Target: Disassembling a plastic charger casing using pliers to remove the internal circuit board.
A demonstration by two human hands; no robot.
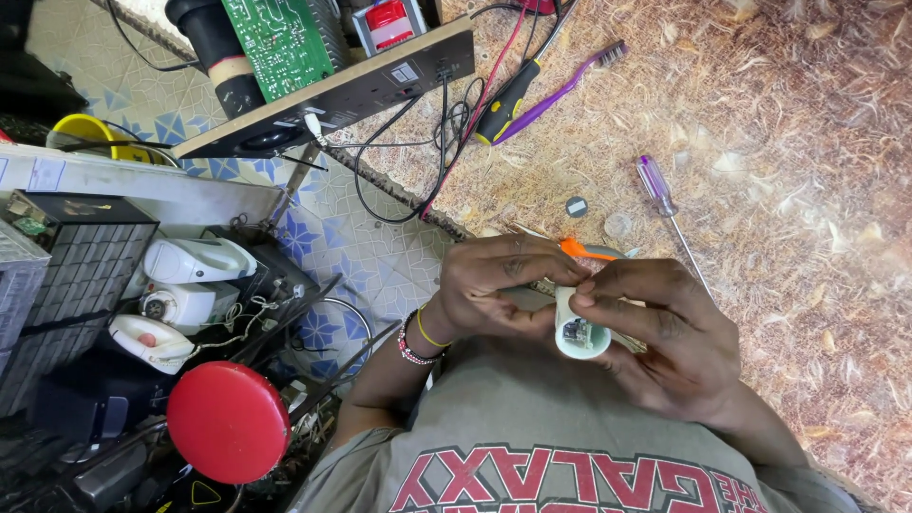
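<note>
Both hands hold a small white plastic device (579,334) close to my chest, its open end showing a tiny circuit board inside. My left hand (499,285), with beaded and yellow bands on its wrist, grips the device from the left. My right hand (665,332) wraps it from the right, thumb and forefinger pinching its upper end. An orange-handled tool (581,251) lies on the worktop just behind my fingers, partly hidden by them.
On the patterned worktop (807,142) lie a purple-handled screwdriver (660,190), a purple toothbrush (570,81), a black-and-yellow screwdriver (503,103) and a small round cap (576,206). A green circuit board (280,43) sits on a black panel at the back. Left: a red stool (228,421), stacked irons (190,275).
</note>
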